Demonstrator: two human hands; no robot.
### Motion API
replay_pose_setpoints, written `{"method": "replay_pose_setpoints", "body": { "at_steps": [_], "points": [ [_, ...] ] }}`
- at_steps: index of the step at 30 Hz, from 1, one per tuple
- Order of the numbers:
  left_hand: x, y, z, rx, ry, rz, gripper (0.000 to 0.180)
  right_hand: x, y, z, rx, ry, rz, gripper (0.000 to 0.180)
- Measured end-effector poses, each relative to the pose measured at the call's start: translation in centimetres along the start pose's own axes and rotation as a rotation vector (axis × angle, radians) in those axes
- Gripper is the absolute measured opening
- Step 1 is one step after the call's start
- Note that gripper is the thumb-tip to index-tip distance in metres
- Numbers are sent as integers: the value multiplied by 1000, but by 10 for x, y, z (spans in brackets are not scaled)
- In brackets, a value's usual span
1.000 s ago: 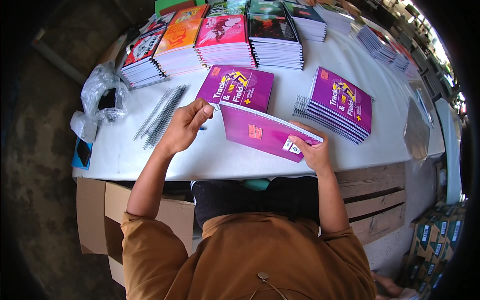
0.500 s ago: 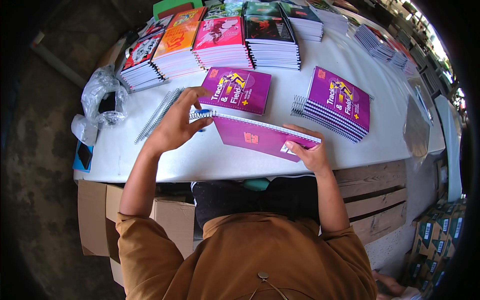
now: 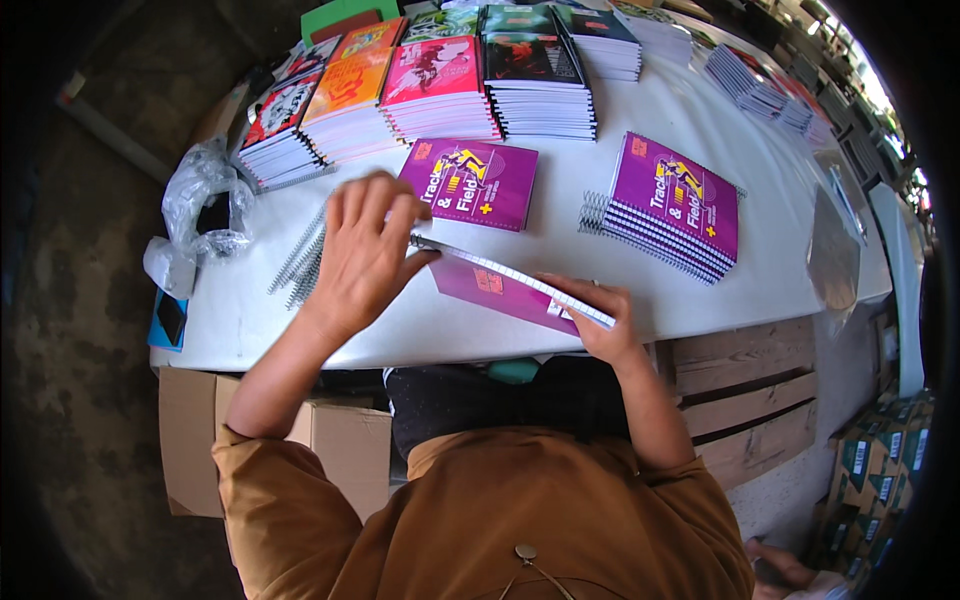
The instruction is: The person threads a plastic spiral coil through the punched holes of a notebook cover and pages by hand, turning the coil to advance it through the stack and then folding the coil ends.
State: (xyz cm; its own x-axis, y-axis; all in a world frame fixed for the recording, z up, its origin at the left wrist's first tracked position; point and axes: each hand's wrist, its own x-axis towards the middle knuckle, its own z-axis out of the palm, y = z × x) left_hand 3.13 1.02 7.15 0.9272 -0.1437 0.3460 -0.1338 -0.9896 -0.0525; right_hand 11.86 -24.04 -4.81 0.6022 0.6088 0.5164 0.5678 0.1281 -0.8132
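A purple-covered notebook (image 3: 510, 298) is held on edge above the white table, its row of binding holes facing up. My right hand (image 3: 600, 318) grips its right end, thumb on the near cover and fingers behind. At the left end my left hand (image 3: 362, 250) is curled, thumb and fingers closing around a spiral wire coil (image 3: 424, 241) that enters the first holes; most of the coil is hidden by the hand. Just beyond lies another purple notebook (image 3: 480, 185) flat on the table. Loose wire coils (image 3: 300, 262) lie beside my left hand, partly covered by it.
A stack of purple notebooks (image 3: 672, 205) with coils sticking out stands at the right. Several stacks of colourful books (image 3: 430, 85) line the back. Crumpled clear plastic (image 3: 205, 195) sits at the left edge, near a dark phone (image 3: 171, 318). Below are cardboard boxes (image 3: 345, 450) and a wooden pallet (image 3: 745, 400).
My left hand has moved right and closed in over the coil, hiding more of it. The held notebook's right end and my right hand have shifted left and toward me.
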Motion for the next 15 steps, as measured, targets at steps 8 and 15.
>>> {"method": "replay_pose_setpoints", "body": {
  "at_steps": [8,15],
  "points": [
    [-54,-13,97,265,589,211,111,-10,-4,15,36,113,-21,42],
    [-94,7,160,88,380,190,118,-14,-5,28,-53,122,-142,39]
  ]
}}
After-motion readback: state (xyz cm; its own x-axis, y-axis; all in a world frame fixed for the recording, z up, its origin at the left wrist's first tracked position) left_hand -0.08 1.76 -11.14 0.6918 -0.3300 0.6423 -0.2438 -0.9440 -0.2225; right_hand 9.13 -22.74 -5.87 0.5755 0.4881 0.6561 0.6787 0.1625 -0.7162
